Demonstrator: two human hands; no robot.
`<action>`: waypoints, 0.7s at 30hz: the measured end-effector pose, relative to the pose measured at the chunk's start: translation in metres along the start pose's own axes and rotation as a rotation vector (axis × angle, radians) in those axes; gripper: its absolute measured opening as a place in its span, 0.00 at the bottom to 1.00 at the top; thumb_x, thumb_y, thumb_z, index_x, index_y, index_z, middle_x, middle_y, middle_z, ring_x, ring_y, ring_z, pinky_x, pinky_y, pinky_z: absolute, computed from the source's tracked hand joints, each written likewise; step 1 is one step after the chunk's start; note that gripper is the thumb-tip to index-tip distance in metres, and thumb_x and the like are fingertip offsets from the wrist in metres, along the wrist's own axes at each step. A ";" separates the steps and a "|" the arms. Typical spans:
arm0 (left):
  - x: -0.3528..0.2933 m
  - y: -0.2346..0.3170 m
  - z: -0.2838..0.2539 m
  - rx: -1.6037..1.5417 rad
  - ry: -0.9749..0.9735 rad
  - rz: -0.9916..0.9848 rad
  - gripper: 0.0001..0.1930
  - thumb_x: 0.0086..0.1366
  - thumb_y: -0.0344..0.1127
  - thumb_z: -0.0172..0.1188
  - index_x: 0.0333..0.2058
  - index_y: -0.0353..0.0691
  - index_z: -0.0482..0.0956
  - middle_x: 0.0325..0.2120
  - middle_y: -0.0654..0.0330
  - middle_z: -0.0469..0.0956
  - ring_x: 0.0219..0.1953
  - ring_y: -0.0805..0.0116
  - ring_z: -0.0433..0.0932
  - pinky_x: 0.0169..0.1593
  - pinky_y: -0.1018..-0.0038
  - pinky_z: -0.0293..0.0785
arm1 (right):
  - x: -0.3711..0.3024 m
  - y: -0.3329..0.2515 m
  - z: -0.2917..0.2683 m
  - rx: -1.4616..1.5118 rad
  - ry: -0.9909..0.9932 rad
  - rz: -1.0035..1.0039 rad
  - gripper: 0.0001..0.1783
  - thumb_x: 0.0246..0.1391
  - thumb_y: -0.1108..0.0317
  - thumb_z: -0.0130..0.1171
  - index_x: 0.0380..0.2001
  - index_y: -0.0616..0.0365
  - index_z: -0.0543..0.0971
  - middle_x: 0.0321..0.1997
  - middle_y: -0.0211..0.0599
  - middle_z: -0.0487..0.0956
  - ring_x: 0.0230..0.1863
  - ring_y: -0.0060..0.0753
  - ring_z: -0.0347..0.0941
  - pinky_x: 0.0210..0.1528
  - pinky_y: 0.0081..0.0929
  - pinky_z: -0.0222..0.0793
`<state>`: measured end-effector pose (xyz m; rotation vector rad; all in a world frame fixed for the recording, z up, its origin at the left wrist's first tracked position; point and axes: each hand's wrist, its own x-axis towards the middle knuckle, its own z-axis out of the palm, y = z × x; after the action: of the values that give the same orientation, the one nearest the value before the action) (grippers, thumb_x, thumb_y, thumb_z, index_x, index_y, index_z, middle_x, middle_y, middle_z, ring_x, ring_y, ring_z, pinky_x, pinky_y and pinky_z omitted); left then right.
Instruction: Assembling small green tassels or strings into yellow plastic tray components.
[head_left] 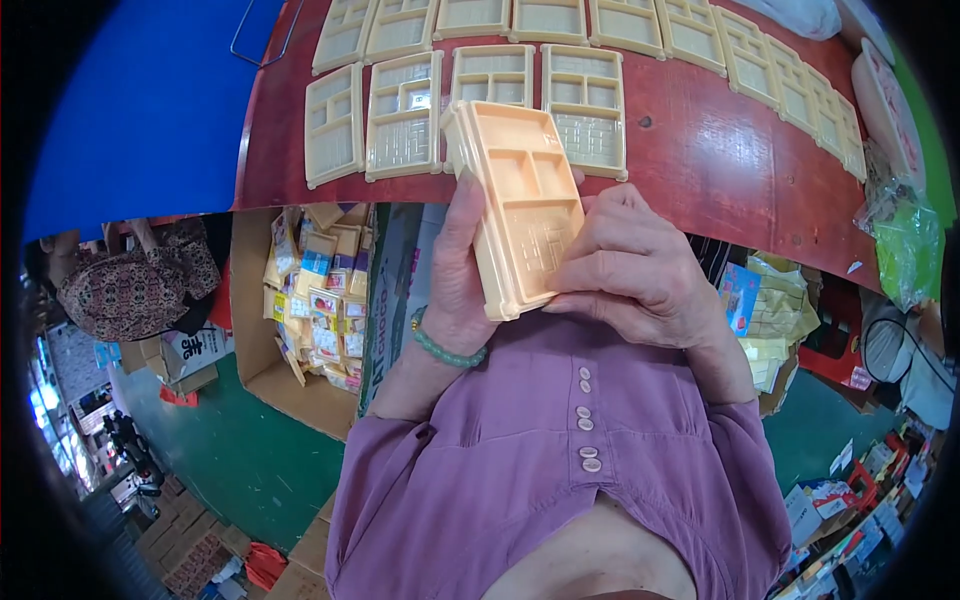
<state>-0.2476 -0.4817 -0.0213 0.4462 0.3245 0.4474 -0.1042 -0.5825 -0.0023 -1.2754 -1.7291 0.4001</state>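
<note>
A cream plastic compartment tray (530,225) is held tilted in front of my chest, near the table's front edge. It looks thick along its left side; whether it is one tray or several nested together, I cannot tell. My left hand (457,265) grips its left side, thumb along the edge and fingers out of sight behind it. Pinched at the tray's lower right edge are the fingers of my right hand (635,265). Similar trays stand just beyond, the closest being a cream tray (583,110) behind the held one.
More trays form a far row (690,35) on the red table (700,130). Below the table's edge, a cardboard box (270,370) at left holds small colourful packets, and at right are stacked yellowish pieces (775,310). A clear plastic bag (890,210) hangs at the right end.
</note>
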 end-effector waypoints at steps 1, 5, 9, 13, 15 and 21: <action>0.000 -0.003 0.001 0.032 0.028 0.000 0.38 0.64 0.62 0.46 0.61 0.35 0.56 0.54 0.45 0.67 0.54 0.55 0.71 0.57 0.62 0.69 | -0.002 -0.001 -0.001 0.050 0.018 -0.003 0.14 0.36 0.65 0.71 0.29 0.55 0.81 0.27 0.29 0.76 0.31 0.31 0.71 0.38 0.30 0.64; 0.000 -0.008 0.005 0.172 0.057 -0.016 0.42 0.63 0.67 0.42 0.61 0.34 0.56 0.53 0.42 0.67 0.54 0.54 0.70 0.57 0.63 0.69 | -0.012 -0.001 -0.003 0.166 0.100 0.056 0.11 0.36 0.66 0.71 0.25 0.56 0.81 0.21 0.28 0.74 0.25 0.30 0.70 0.36 0.30 0.63; -0.001 -0.012 0.012 0.218 0.000 -0.035 0.42 0.63 0.66 0.43 0.61 0.34 0.56 0.54 0.42 0.66 0.55 0.55 0.69 0.58 0.63 0.67 | -0.020 -0.002 -0.006 0.175 0.137 0.046 0.10 0.37 0.66 0.70 0.24 0.56 0.81 0.20 0.28 0.74 0.24 0.29 0.70 0.36 0.31 0.63; 0.000 -0.012 0.017 0.142 -0.034 -0.090 0.39 0.61 0.58 0.52 0.60 0.33 0.55 0.55 0.44 0.65 0.56 0.55 0.69 0.59 0.62 0.67 | -0.028 -0.004 -0.011 0.223 0.174 0.053 0.09 0.40 0.65 0.69 0.23 0.57 0.80 0.21 0.29 0.74 0.24 0.29 0.70 0.37 0.33 0.64; 0.001 -0.013 0.020 0.078 -0.055 -0.113 0.38 0.59 0.51 0.58 0.60 0.32 0.55 0.54 0.47 0.66 0.56 0.56 0.69 0.59 0.62 0.67 | -0.029 -0.006 -0.014 0.211 0.197 0.053 0.10 0.39 0.65 0.69 0.21 0.58 0.78 0.21 0.30 0.74 0.24 0.31 0.70 0.38 0.33 0.65; 0.000 -0.011 0.021 0.110 0.008 -0.195 0.38 0.56 0.47 0.59 0.59 0.30 0.55 0.52 0.46 0.67 0.54 0.51 0.71 0.57 0.58 0.70 | -0.045 -0.001 -0.035 0.251 0.562 0.129 0.05 0.47 0.75 0.58 0.23 0.63 0.73 0.24 0.33 0.71 0.26 0.29 0.64 0.33 0.32 0.60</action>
<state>-0.2358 -0.4976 -0.0090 0.5147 0.3973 0.2418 -0.0746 -0.6309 -0.0042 -1.1770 -1.0933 0.2849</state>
